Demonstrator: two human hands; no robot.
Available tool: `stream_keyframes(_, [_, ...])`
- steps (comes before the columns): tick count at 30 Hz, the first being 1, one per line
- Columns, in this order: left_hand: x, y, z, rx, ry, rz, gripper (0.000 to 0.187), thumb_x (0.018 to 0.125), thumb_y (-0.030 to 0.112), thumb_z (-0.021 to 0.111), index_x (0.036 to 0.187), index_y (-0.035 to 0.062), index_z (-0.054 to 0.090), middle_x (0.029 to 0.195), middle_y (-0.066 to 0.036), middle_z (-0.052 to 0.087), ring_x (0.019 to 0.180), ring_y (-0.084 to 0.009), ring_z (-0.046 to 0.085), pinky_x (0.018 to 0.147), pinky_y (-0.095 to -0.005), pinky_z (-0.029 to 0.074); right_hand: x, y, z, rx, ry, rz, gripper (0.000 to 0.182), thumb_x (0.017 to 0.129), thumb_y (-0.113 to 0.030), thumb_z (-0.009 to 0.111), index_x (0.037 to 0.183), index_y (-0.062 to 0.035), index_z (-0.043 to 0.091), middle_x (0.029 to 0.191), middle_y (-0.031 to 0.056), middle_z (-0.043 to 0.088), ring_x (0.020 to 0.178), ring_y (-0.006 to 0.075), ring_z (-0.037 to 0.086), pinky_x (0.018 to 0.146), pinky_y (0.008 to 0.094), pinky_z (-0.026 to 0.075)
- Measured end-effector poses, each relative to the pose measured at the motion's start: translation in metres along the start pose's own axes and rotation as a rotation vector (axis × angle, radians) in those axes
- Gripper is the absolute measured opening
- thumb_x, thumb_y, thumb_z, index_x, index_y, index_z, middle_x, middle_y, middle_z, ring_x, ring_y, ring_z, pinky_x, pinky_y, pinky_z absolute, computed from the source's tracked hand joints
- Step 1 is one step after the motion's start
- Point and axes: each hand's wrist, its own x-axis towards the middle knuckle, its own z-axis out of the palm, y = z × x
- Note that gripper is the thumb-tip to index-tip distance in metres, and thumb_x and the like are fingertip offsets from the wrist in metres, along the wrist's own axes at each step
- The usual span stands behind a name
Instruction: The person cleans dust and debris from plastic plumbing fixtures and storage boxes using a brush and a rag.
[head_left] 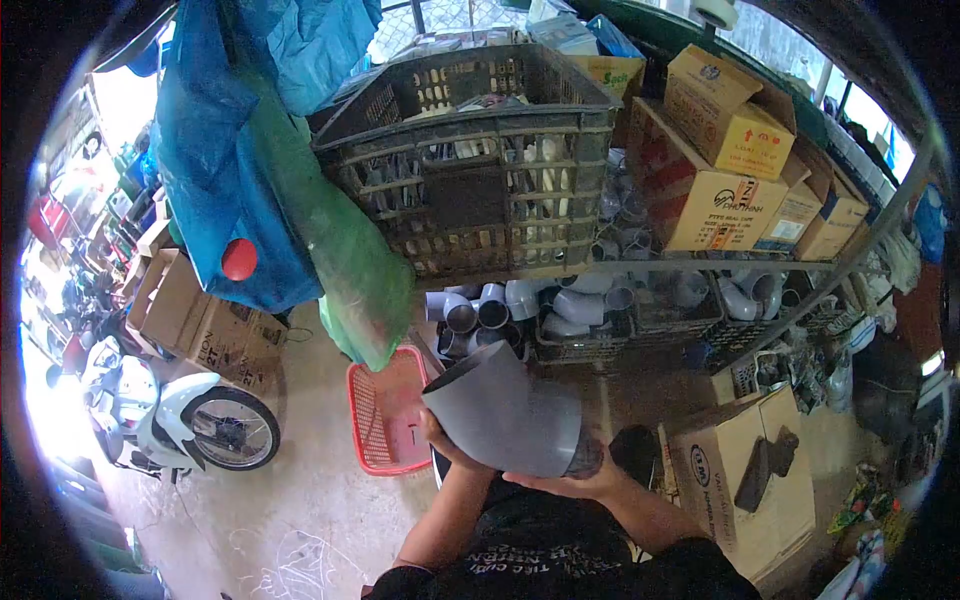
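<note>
Our left hand (455,444) and right hand (568,484) are both closed on one wide grey pipe elbow (490,410), held before our chest.
The left clasps it near the open, tilted mouth; the right supports the other end from below (we cannot see every finger). A bulky bend like this probably handles best with both ends borne, the grip snug and our fingertips clear of the rim. Past the hands, a red basket (372,425) stands on the floor (320,440); farther off, loose grey elbows (575,308) lie below a big black crate (465,195).
</note>
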Motion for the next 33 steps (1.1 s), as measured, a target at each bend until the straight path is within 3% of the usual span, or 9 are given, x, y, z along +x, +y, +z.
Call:
stream_keyframes(2, [0.002, 0.007, 0.013, 0.087, -0.002, -0.028, 0.083, 0.082, 0.068, 0.035, 0.129, 0.0011, 0.044, 0.127, -0.016, 0.05, 0.115, -0.0327, 0.05, 0.097, -0.0469, 0.041, 0.0, -0.009, -0.003, 0.01, 0.014, -0.038, 0.05, 0.071, -0.023, 0.082, 0.108, -0.0004, 0.058, 0.1, 0.0079, 0.064, 0.096, 0.0178, 0.06, 0.085, 0.0335, 0.048])
stream_keyframes(4, [0.006, 0.011, 0.025, 0.274, 0.057, -0.058, 0.085, 0.079, 0.067, 0.046, 0.131, -0.0002, 0.042, 0.127, -0.015, 0.051, 0.112, -0.032, 0.053, 0.096, -0.0448, 0.043, 0.002, -0.043, -0.013, -0.439, -0.096, -0.401, 0.057, 0.07, -0.027, 0.083, 0.111, 0.0009, 0.056, 0.102, 0.0085, 0.063, 0.095, 0.0183, 0.059, 0.085, 0.0321, 0.048])
stream_keyframes(7, [0.012, 0.016, 0.028, 0.431, 0.06, -0.055, 0.086, 0.074, 0.06, 0.057, 0.131, -0.0007, 0.041, 0.126, -0.015, 0.051, 0.112, -0.0305, 0.053, 0.096, -0.043, 0.043, 0.001, -0.037, -0.007, -0.204, -0.195, -0.483, 0.063, 0.066, -0.025, 0.086, 0.112, 0.0028, 0.053, 0.101, 0.0089, 0.062, 0.094, 0.0179, 0.059, 0.084, 0.0305, 0.048])
stream_keyframes(10, [0.015, 0.025, 0.024, 0.547, -0.041, 0.036, 0.089, 0.068, 0.054, 0.067, 0.132, -0.0013, 0.039, 0.126, -0.015, 0.051, 0.113, -0.0289, 0.054, 0.097, -0.0411, 0.043, -0.006, -0.036, -0.013, -0.084, -0.172, -0.173, 0.066, 0.065, -0.018, 0.087, 0.115, 0.0038, 0.051, 0.104, 0.0094, 0.061, 0.097, 0.0167, 0.057, 0.086, 0.0302, 0.047])
stream_keyframes(17, [0.027, 0.046, 0.034, 0.689, -0.354, 0.287, 0.115, 0.045, 0.044, 0.09, 0.133, -0.0044, 0.034, 0.124, -0.015, 0.052, 0.114, -0.0241, 0.053, 0.099, -0.0391, 0.042, -0.005, -0.046, -0.025, -0.089, 0.399, -0.517, 0.063, 0.067, -0.013, 0.084, 0.116, 0.0044, 0.051, 0.109, 0.0136, 0.06, 0.102, 0.0223, 0.059, 0.088, 0.0358, 0.048])
stream_keyframes(20, [0.028, 0.051, 0.034, 0.693, -0.287, 0.178, 0.119, 0.04, 0.041, 0.092, 0.133, -0.0072, 0.035, 0.125, -0.015, 0.052, 0.115, -0.0243, 0.053, 0.101, -0.0396, 0.039, -0.021, -0.041, -0.053, 0.175, 0.364, -0.353, 0.057, 0.074, -0.021, 0.08, 0.117, 0.0048, 0.052, 0.12, 0.0152, 0.054, 0.112, 0.0237, 0.054, 0.095, 0.039, 0.045])
stream_keyframes(22, [0.035, 0.059, 0.036, 0.963, -0.41, 0.135, 0.116, 0.039, 0.04, 0.092, 0.131, -0.0068, 0.039, 0.125, -0.015, 0.052, 0.116, -0.0261, 0.052, 0.101, -0.039, 0.038, -0.016, -0.056, -0.046, -0.031, 0.272, -0.572, 0.056, 0.076, -0.024, 0.076, 0.118, 0.0043, 0.052, 0.122, 0.016, 0.052, 0.114, 0.0268, 0.052, 0.097, 0.0421, 0.043])
stream_keyframes(26, [0.038, 0.06, 0.041, 1.421, -0.665, -0.018, 0.106, 0.037, 0.037, 0.091, 0.126, -0.0027, 0.05, 0.121, -0.017, 0.055, 0.115, -0.0294, 0.053, 0.1, -0.0372, 0.037, 0.0, -0.115, -0.012, -1.398, -0.172, -0.704, 0.061, 0.077, -0.033, 0.072, 0.121, 0.0023, 0.051, 0.118, 0.019, 0.054, 0.11, 0.034, 0.054, 0.095, 0.044, 0.044])
stream_keyframes(33, [0.032, 0.048, 0.071, 1.571, -0.881, -0.055, 0.099, 0.046, 0.047, 0.085, 0.129, 0.0063, 0.05, 0.118, -0.015, 0.058, 0.109, -0.0365, 0.053, 0.096, -0.0425, 0.039, 0.021, -0.094, -0.03, -1.066, -0.895, 0.144, 0.041, 0.079, -0.037, 0.068, 0.09, 0.0012, 0.06, 0.09, 0.0232, 0.061, 0.081, 0.0385, 0.061, 0.072, 0.045, 0.049])
